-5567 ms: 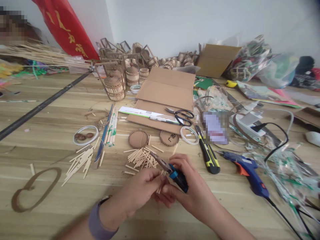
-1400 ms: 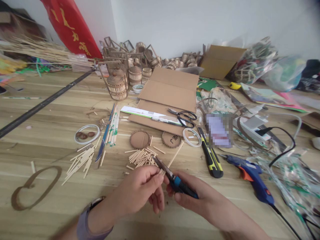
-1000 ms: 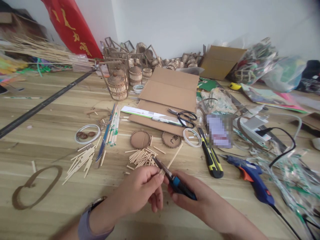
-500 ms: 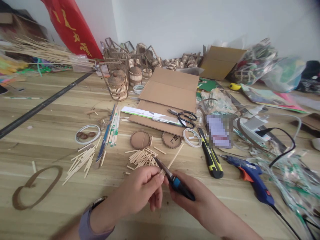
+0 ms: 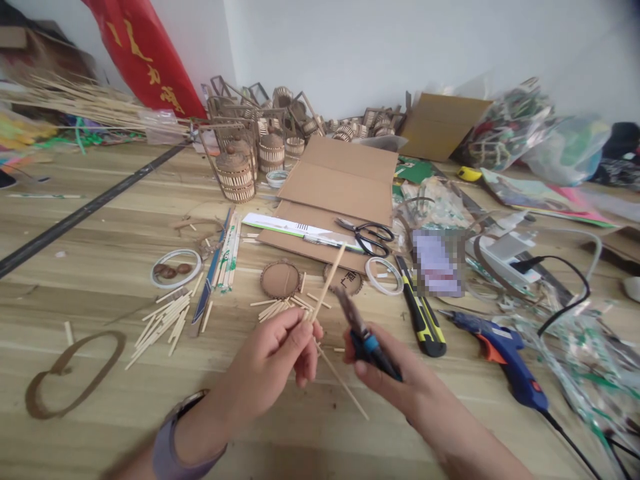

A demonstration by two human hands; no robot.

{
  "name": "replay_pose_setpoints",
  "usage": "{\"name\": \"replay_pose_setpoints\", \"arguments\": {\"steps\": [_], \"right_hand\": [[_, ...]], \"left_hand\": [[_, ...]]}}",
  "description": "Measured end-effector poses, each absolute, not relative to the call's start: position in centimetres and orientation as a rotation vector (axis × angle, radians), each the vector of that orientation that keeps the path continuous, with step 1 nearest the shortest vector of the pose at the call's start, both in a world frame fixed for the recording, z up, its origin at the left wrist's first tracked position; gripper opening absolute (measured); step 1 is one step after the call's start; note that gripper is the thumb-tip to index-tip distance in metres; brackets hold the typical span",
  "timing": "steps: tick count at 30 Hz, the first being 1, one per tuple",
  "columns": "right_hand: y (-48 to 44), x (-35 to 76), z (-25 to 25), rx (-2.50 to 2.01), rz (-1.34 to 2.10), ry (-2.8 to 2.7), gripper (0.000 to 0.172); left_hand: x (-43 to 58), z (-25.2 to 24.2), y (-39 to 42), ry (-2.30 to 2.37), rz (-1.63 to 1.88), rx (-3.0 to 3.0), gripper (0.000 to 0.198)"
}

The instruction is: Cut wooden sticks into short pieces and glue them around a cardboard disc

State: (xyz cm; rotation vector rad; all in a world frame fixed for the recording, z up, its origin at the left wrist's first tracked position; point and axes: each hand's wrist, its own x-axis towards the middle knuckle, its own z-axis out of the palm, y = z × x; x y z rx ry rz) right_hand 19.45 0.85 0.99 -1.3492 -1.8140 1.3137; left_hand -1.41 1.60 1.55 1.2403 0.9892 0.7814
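Note:
My left hand is closed in a pinch on thin wooden sticks; one points up and away, another slants down toward me. My right hand is wrapped round the blue and black handles of a pair of pliers, jaws pointing up just right of the sticks and apart from them. Under both hands lies a pile of short cut sticks on the wooden tabletop. Two round cardboard discs lie just beyond the pile.
A yellow-black utility knife and a blue glue gun lie to the right. Scissors rest on flat cardboard. Small stick baskets stand at the back. A tape ring, another stick pile and a cardboard loop lie left.
My left hand has lifted and now holds a long stick pointing up. My right hand has drawn the pliers away to the right, off the sticks.

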Motion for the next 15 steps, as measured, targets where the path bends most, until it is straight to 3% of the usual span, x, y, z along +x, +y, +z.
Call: {"name": "replay_pose_setpoints", "arguments": {"steps": [5, 7, 11, 15], "right_hand": [[1.1, 19.9, 0.5, -1.376, 0.593, -1.907, 0.002], [1.2, 19.7, 0.4, -1.274, 0.401, -1.989, 0.011], [1.2, 19.2, -0.3, -1.179, 0.366, -2.158, 0.024], [1.0, 18.7, -1.3, -1.319, 0.364, -2.187, 0.014]], "left_hand": [[-1.1, 1.2, 1.6, 1.139, 0.514, 1.432, 0.034], [-0.8, 1.1, 1.3, 1.194, 0.427, 1.616, 0.034], [-0.3, 0.9, 0.9, 1.281, 0.351, 1.884, 0.028], [0.0, 0.4, 0.6, 1.330, 0.316, 2.044, 0.026]]}}
